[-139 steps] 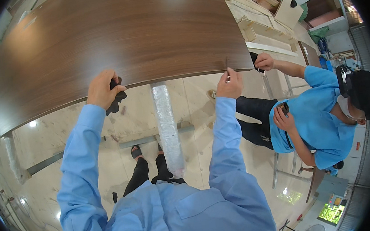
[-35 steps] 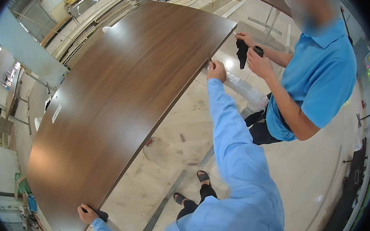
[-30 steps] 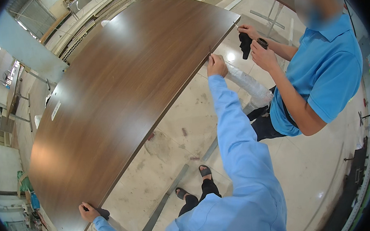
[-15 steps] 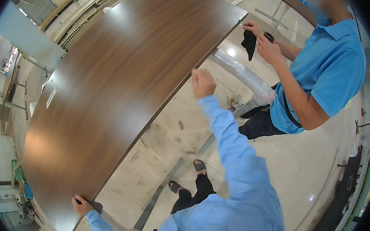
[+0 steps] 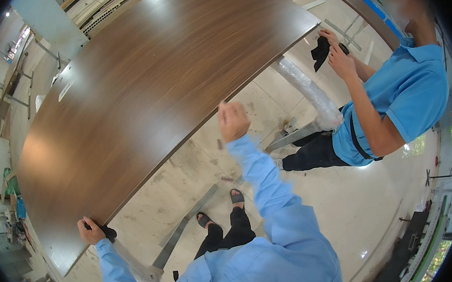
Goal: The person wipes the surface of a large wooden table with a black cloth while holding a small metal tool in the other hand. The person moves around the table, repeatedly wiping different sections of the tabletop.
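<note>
A large dark brown wood-grain tabletop [image 5: 141, 94] slants across the view, its long straight edge toward me. My left hand [image 5: 91, 232] is closed at that edge near the lower-left corner, with what looks like a black cloth [image 5: 108, 233] bunched in and beside its fingers. Farther along the same edge, my right hand [image 5: 233, 122] is curled closed, slightly blurred, its fingertips at the edge. Whatever it may hold is hidden. On the tabletop's far left side lies a small white label [image 5: 64, 91].
A co-worker in a blue shirt [image 5: 413, 100] stands at the right near the tabletop's corner, holding a black cloth [image 5: 321, 53]. Plastic-wrapped table legs [image 5: 307, 88] and a grey metal bar [image 5: 190, 219] are below the edge. Another brown panel [image 5: 362, 13] stands behind.
My right hand has moved left and nearer to me along the tabletop's edge. My left hand stays at the lower-left edge. The whole view has shifted slightly.
</note>
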Demonstrator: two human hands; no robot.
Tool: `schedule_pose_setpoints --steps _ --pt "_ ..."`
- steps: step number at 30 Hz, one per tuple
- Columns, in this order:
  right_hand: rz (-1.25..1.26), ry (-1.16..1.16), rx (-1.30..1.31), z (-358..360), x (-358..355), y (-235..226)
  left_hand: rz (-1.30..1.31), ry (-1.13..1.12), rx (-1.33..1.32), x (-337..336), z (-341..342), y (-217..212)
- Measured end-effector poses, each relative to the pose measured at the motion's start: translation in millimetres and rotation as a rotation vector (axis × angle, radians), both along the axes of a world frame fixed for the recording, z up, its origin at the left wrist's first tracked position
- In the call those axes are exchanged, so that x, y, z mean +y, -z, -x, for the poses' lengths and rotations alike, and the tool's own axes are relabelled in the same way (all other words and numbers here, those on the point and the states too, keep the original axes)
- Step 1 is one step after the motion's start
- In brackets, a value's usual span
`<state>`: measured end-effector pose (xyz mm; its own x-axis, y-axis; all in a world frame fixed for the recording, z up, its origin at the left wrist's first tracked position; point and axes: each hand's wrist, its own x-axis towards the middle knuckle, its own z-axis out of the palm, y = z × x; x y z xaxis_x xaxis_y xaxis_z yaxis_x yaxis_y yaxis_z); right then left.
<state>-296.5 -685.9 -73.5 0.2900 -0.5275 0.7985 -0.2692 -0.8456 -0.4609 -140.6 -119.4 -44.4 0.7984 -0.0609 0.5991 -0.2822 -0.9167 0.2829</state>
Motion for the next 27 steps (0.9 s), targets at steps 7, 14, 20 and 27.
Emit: schedule_pose_setpoints --steps 7,14,20,27 --pt "-0.190 0.104 -0.075 -2 5 -10 0.054 0.052 -0.033 -9 4 -9" --pt "0.008 -0.068 0.055 -14 97 4 0.108 0.090 -0.019 -13 8 -11" --pt "-0.303 -0.650 0.089 26 249 -16 0.287 0.355 0.142 -45 11 -38" --pt "-0.951 -0.400 0.278 167 287 34 0.011 1.037 0.105 -239 18 -32"
